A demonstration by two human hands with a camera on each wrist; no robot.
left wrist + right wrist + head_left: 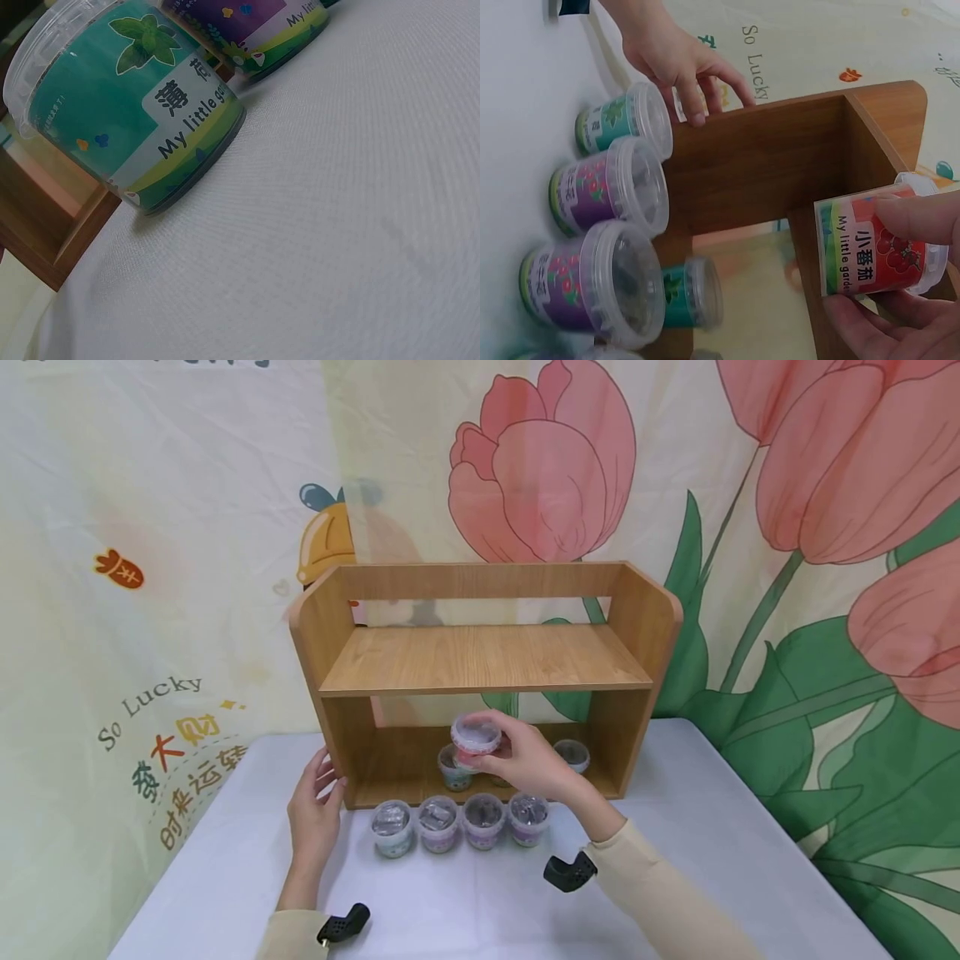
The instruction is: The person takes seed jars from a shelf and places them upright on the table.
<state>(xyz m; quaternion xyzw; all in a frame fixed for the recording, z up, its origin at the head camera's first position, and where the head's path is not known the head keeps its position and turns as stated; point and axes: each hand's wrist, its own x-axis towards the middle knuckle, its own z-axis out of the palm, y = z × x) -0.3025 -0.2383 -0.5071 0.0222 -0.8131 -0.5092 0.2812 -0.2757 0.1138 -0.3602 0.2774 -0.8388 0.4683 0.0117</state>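
My right hand [528, 756] grips a small plastic tub with a red label [476, 739], held in front of the lower compartment of the wooden shelf [487, 658]. In the right wrist view, the label on this tub [870, 247] shows small tomatoes, and the tub is tilted on its side in that picture. At the shelf's lower left side is my left hand [315, 806], its fingers loosely extended and touching the side panel. A row of several lidded tubs stands before the shelf, from a teal mint tub [392, 828] to a purple one [528, 819].
Inside the lower compartment sit a teal tub [455, 768] and another tub [572, 755] towards the right; something else is mostly hidden behind my right hand. A white cloth [450, 910] covers the table. Behind hangs a printed backdrop [187, 527] with tulips.
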